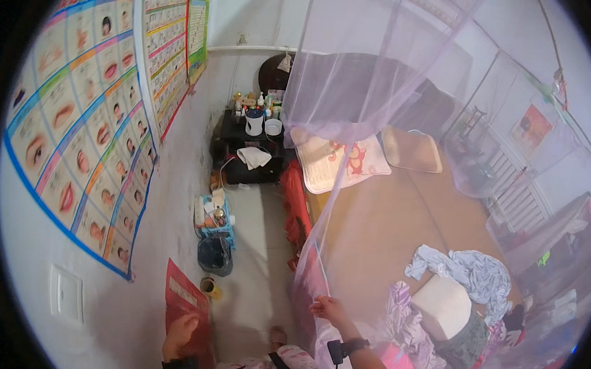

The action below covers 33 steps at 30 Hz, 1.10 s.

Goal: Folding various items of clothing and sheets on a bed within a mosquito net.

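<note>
While pinching netting point(348, 187), right hand point(329, 309) beside bed point(386, 221), pillows point(339, 161) beyond.

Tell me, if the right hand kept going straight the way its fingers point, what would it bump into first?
The right hand is already at the sheer lilac mosquito net, gripping its edge. Pushing further the same way, it would probably meet only more netting, then the bare floor beside the bed; depth is hard to judge.

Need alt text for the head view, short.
Seen from above, a person's right hand grips the edge of a sheer purple mosquito net draped over a bed, while the left hand rests on a red sheet against the wall. Picture charts hang on the left; folded bedding lies on the mattress.
</note>
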Motion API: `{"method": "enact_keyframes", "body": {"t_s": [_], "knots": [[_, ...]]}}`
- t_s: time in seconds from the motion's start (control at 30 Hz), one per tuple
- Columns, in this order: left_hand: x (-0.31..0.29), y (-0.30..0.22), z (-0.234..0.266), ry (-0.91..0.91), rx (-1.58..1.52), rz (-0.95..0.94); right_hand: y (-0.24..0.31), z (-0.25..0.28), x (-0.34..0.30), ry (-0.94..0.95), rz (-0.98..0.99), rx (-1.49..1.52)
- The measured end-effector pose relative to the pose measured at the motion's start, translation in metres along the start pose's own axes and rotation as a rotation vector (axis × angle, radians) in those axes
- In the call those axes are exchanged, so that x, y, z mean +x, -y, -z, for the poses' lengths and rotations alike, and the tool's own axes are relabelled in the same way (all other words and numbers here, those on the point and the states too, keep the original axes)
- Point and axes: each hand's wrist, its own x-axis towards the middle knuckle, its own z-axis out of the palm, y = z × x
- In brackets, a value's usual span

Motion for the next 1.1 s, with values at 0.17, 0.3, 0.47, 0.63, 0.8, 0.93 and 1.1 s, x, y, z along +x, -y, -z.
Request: {"method": "enact_keyframes", "body": {"t_s": [0.17, 0.3, 0.47, 0.63, 0.8, 0.93, 1.1], "knots": [[0.028, 0.016, 0.003, 0.028, 0.041, 0.194, 0.054, -0.023, 0.083, 0.054, 0.042, -0.164], [0.055, 0.012, 0.006, 0.077, 0.072, 0.327, 0.088, -0.050, 0.129, 0.074, 0.085, -0.133], [0.120, -0.023, 0.005, 0.232, 0.071, 0.131, 0.130, -0.068, 0.188, 0.009, 0.287, -0.259], [0.213, -0.023, -0.036, 0.191, -0.528, 0.398, 0.153, -0.016, 0.241, -0.285, 0.531, -0.652], [0.286, 0.117, -0.063, 0.118, -1.300, 0.373, 0.131, 0.018, 0.211, -0.504, 0.127, -1.277], [0.308, -0.009, -0.043, 0.219, -0.643, 0.509, 0.069, 0.117, 0.066, -0.197, -0.118, -1.776], [0.336, 0.044, -0.035, 0.396, -0.781, 0.379, 0.003, 0.103, -0.037, -0.542, -0.443, -1.231]]}}
